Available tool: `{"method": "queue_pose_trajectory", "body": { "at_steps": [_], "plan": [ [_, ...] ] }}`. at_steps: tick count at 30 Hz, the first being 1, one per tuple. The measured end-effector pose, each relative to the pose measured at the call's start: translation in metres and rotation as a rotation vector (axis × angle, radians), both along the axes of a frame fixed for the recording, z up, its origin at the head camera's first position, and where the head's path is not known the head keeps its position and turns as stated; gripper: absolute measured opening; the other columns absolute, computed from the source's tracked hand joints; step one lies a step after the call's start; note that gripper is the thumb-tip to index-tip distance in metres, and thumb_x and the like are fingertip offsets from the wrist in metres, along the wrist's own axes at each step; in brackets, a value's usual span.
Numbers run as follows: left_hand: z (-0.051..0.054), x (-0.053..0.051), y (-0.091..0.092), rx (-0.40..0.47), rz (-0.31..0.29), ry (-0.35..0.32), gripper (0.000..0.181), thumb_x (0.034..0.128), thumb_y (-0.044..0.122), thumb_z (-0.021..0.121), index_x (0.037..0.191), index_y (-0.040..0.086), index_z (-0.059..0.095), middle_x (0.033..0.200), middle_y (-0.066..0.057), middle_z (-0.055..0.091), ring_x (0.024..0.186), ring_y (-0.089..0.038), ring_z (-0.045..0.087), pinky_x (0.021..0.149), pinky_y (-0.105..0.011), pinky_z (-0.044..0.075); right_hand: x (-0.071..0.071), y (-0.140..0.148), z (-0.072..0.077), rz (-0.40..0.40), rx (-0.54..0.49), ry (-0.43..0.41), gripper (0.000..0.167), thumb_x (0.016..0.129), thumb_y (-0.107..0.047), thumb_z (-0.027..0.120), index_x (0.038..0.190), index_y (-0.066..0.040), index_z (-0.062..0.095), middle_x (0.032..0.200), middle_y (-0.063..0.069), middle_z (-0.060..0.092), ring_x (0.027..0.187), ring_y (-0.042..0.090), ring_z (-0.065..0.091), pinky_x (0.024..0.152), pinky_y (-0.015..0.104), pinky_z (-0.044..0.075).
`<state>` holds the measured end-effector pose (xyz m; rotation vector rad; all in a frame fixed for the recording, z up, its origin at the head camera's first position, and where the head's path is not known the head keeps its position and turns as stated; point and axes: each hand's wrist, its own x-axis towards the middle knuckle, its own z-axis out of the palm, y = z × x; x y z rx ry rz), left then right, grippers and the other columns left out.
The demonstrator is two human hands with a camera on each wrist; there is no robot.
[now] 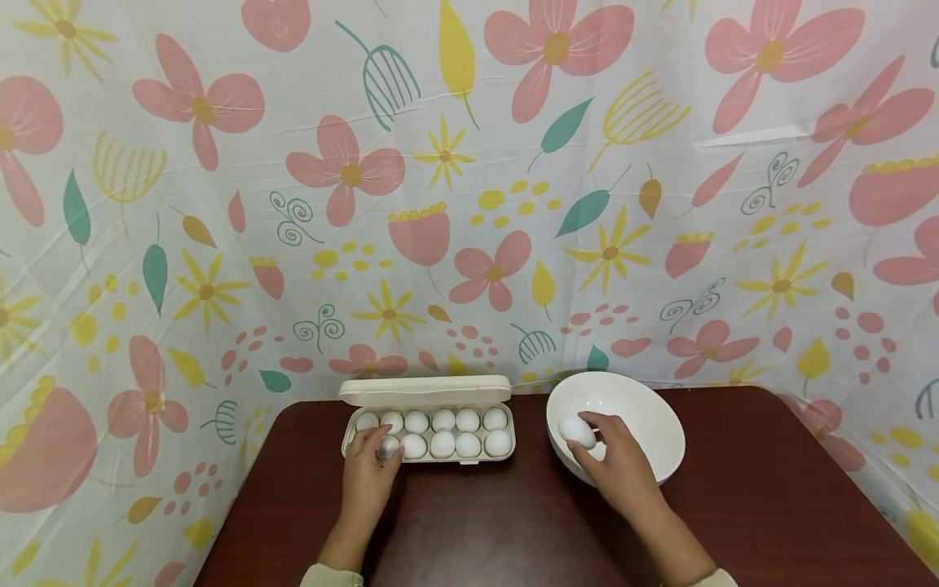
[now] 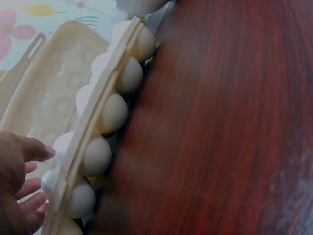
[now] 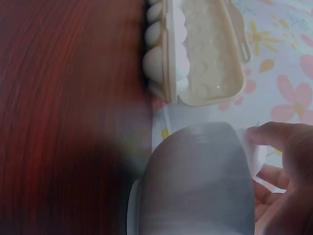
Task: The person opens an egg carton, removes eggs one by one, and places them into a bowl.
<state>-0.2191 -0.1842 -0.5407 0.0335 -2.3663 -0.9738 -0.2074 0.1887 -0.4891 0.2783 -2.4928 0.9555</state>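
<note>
At the left end of the egg carton (image 1: 440,461) is my left hand (image 1: 364,486), thumb and fingers spaced apart around a shaded white egg (image 1: 388,447) in the front row. In the left wrist view, the thumb of the left hand (image 2: 17,181) reaches beside the white eggs (image 2: 62,145), and the other fingers are loosely bent; firm contact cannot be told. My right hand (image 1: 626,471) pinches a white egg (image 1: 576,431) over the left part of the white bowl (image 1: 653,424). The right wrist view shows this egg (image 3: 255,155) partly hidden behind the bowl (image 3: 195,186), in the right hand (image 3: 288,171).
The carton's raised lid (image 1: 425,391) leans back toward the flowered cloth (image 1: 469,204) behind the table. Two rows of white eggs (image 1: 443,444) sit in the carton. Dark reddish-brown tabletop (image 1: 469,522) lies between carton and bowl and in front of them.
</note>
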Motion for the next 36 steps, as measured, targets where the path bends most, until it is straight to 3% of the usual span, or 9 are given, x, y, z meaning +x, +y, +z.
{"method": "queue_pose_trajectory", "body": {
  "at_steps": [7,14,21,27,36],
  "plan": [
    [-0.006,-0.002,-0.002,-0.048,0.016,-0.007,0.043,0.0790,0.011,0.085,0.119,0.003,0.072,0.114,-0.015,0.065,0.106,-0.038,0.059,0.087,-0.053,0.053,-0.004,0.007,0.000,-0.019,0.070,-0.116,0.043,0.083,-0.014,0.081,0.121,0.000,0.065,0.104,0.014,0.066,0.090,0.026,0.066,0.077,0.040,0.053],
    [-0.005,-0.001,-0.003,-0.041,0.026,-0.021,0.042,0.0788,0.008,0.084,0.118,0.000,0.071,0.113,-0.018,0.064,0.108,-0.040,0.060,0.089,-0.054,0.052,-0.009,0.011,0.000,0.004,0.146,-0.241,0.042,0.084,-0.018,0.079,0.118,0.002,0.066,0.102,0.014,0.068,0.085,0.022,0.064,0.074,0.038,0.052],
    [-0.005,-0.001,-0.005,-0.041,0.038,-0.056,0.042,0.0790,0.008,0.082,0.118,-0.002,0.071,0.112,-0.019,0.064,0.108,-0.038,0.061,0.090,-0.052,0.053,-0.014,0.013,0.003,0.035,0.229,-0.302,0.041,0.083,-0.021,0.080,0.115,0.001,0.068,0.095,0.012,0.068,0.081,0.019,0.061,0.073,0.041,0.052],
    [-0.003,-0.002,-0.006,-0.060,0.033,-0.061,0.039,0.0808,0.006,0.080,0.117,-0.005,0.071,0.109,-0.020,0.065,0.104,-0.038,0.063,0.086,-0.052,0.053,-0.019,0.015,0.005,0.064,0.262,-0.375,0.036,0.085,-0.023,0.079,0.112,-0.002,0.069,0.095,0.010,0.069,0.083,0.022,0.064,0.077,0.044,0.054],
    [0.000,-0.003,-0.007,-0.075,0.023,-0.135,0.041,0.0844,0.010,0.077,0.122,-0.006,0.069,0.111,-0.021,0.066,0.100,-0.035,0.063,0.084,-0.049,0.053,-0.023,0.014,0.009,0.107,0.267,-0.462,0.033,0.087,-0.020,0.077,0.112,-0.001,0.069,0.101,0.014,0.072,0.097,0.030,0.068,0.090,0.052,0.053]
  ]
}}
